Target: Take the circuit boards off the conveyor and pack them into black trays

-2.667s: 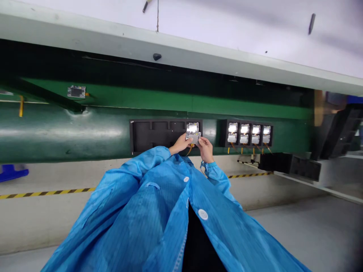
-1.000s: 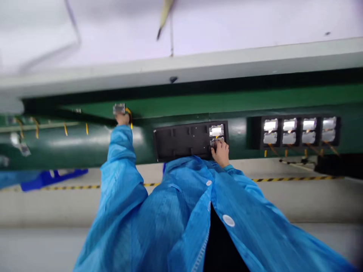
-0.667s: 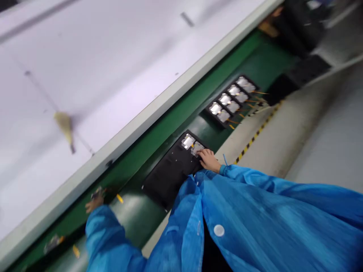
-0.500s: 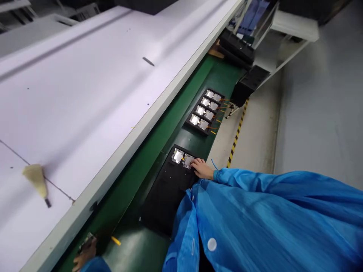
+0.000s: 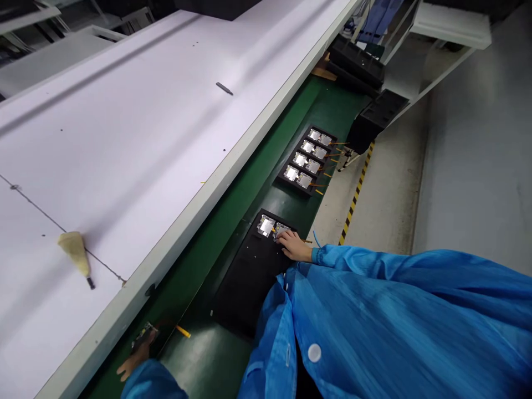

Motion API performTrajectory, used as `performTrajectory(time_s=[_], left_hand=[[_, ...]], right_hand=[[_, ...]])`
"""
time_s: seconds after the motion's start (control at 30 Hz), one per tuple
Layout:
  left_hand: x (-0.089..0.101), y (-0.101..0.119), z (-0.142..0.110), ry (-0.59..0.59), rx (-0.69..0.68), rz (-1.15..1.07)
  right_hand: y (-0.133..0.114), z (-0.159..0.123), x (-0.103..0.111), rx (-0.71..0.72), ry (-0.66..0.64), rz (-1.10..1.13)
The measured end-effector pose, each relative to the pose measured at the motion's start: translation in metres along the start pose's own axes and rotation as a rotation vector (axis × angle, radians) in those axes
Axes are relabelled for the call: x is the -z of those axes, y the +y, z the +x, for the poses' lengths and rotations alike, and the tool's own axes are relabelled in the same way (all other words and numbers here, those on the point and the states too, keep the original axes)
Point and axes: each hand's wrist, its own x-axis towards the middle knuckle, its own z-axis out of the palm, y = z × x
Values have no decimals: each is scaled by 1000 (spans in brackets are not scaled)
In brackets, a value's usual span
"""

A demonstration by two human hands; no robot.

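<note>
My right hand (image 5: 295,246) rests over the near end of a black tray (image 5: 236,288), its fingers slightly apart on a circuit board (image 5: 282,228) they partly cover. Beside that board, in the same end of the tray, lies another circuit board with a bright silver face (image 5: 266,225). An orange ribbon cable (image 5: 307,241) sticks out past my right fingers. At the lower left, my left hand (image 5: 135,360) is closed on a dark-faced circuit board (image 5: 144,335) over the green surface; some fingers are hidden beneath it. A yellow-orange strip (image 5: 183,331) lies to its right.
A second black tray (image 5: 286,185) holds several silver boards, ribbons trailing over the edge. A raised white bench (image 5: 153,160) with a pale rim runs alongside; on it lie a cream-handled brush-like tool (image 5: 75,255) and a grey pen-like tool (image 5: 224,88). Black trays (image 5: 384,108) stand beyond.
Both hands held one board over the tray earlier; it now lies in the tray under my right hand. My left hand went left to another board. The view has swung right.
</note>
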Motion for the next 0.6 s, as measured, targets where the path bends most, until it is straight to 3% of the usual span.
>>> performTrajectory(time_s=[0.1, 0.17, 0.27, 0.3, 0.4, 0.43, 0.53, 0.6], left_hand=[[2, -18, 0, 401, 324, 179], [0, -15, -1, 526, 432, 175], [-22, 13, -9, 626, 466, -115], [-36, 26, -14, 684, 481, -247], [-99, 64, -39, 765, 519, -332], [-125, 77, -50, 750, 523, -370], [-205, 124, -81, 624, 417, -801], [-245, 156, -99, 549, 372, -1006]], right_hand=[[1, -3, -1, -11, 38, 35], [-2, -2, -2, 5, 57, 81], [-14, 2, 0, 140, 92, 225], [-21, 4, 1, 203, 102, 295], [-51, 9, 4, 349, 98, 506], [-61, 10, 6, 372, 92, 555], [-87, 15, 11, 382, 86, 627], [-96, 16, 15, 359, 86, 639]])
